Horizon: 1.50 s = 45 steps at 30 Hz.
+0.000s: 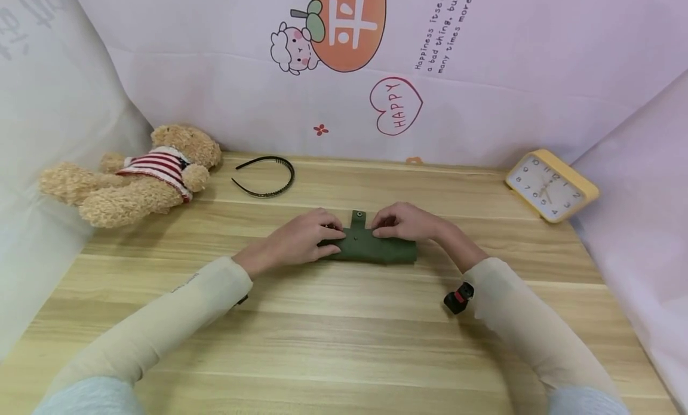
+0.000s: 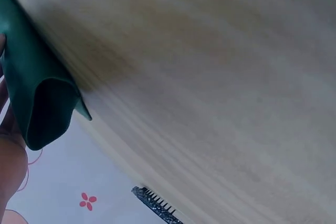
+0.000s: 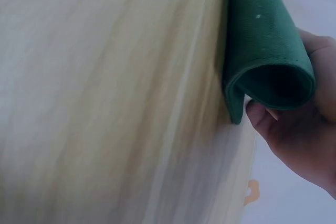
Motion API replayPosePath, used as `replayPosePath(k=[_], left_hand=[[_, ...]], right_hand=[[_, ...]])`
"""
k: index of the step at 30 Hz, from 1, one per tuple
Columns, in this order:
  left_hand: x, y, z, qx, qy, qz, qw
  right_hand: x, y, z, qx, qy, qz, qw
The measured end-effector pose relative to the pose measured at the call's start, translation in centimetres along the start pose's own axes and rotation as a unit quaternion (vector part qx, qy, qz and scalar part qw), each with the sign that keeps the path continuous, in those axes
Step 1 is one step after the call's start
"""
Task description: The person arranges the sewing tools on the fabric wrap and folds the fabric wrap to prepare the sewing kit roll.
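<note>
A dark green pouch [image 1: 378, 251], rolled into a soft tube, lies on the wooden table in front of me. Its short strap with a metal snap [image 1: 358, 218] points away from me, and a small stud shows on the front. My left hand [image 1: 303, 239] grips the left end, thumb on the near side and fingers over the top. My right hand [image 1: 411, 223] pinches the far edge just right of the strap. In the left wrist view the green roll [image 2: 37, 72] has a hollow end; the right wrist view shows the other open end of the tube [image 3: 265, 30] with fingers behind it.
A teddy bear [image 1: 156, 170] in a striped shirt lies at the back left. Beside it is a black toothed headband [image 1: 292, 176]. A yellow alarm clock [image 1: 553, 185] stands at the back right. Printed white cloth [image 1: 215, 92] walls off the table's back and sides.
</note>
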<state>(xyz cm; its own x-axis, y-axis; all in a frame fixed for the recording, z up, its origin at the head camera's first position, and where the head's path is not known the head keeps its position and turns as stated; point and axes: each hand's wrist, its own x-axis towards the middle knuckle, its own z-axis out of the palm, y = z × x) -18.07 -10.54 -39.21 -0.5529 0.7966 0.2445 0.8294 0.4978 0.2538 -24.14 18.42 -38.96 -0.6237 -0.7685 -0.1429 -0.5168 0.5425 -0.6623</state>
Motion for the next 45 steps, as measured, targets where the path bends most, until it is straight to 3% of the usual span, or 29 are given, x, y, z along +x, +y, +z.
replayPosePath(k=[3, 8, 11, 15, 21, 25, 29, 36, 45], left_hand=[[0.1, -0.1, 0.2, 0.035, -0.004, 0.011, 0.9993], [0.4, -0.2, 0.4, 0.074, -0.02, 0.01, 0.997], [0.5, -0.2, 0.4, 0.071, -0.025, -0.003, 0.9972], [0.6, -0.2, 0.5, 0.067, -0.027, -0.011, 0.9974], [0.3, -0.4, 0.8, 0.057, -0.012, 0.011, 0.9982], [0.2, -0.4, 0.9, 0.05, -0.013, 0.017, 0.9985], [0.4, -0.2, 0.9, 0.053, -0.027, 0.007, 0.9982], [0.7, 0.0, 0.8, 0.055, -0.037, -0.005, 0.9978], [0.9, -0.1, 0.7, 0.044, -0.033, -0.011, 0.9984]], right_hand=[[-0.2, -0.5, -0.1, -0.07, 0.031, 0.002, 0.9971], [-0.7, -2.2, -0.3, -0.165, 0.087, -0.019, 0.9822], [-0.9, -3.1, -0.2, -0.184, 0.084, -0.023, 0.9792], [-0.9, -3.4, 0.2, -0.176, 0.052, 0.005, 0.9831], [-0.4, -2.9, 0.5, -0.138, 0.024, 0.048, 0.989], [0.2, -3.0, 0.4, -0.03, 0.025, 0.088, 0.9953], [0.8, -3.0, 0.5, 0.065, 0.049, 0.137, 0.9872], [1.6, -2.2, 0.6, 0.113, 0.077, 0.169, 0.9761], [2.5, -1.5, 0.8, 0.135, 0.084, 0.179, 0.9708]])
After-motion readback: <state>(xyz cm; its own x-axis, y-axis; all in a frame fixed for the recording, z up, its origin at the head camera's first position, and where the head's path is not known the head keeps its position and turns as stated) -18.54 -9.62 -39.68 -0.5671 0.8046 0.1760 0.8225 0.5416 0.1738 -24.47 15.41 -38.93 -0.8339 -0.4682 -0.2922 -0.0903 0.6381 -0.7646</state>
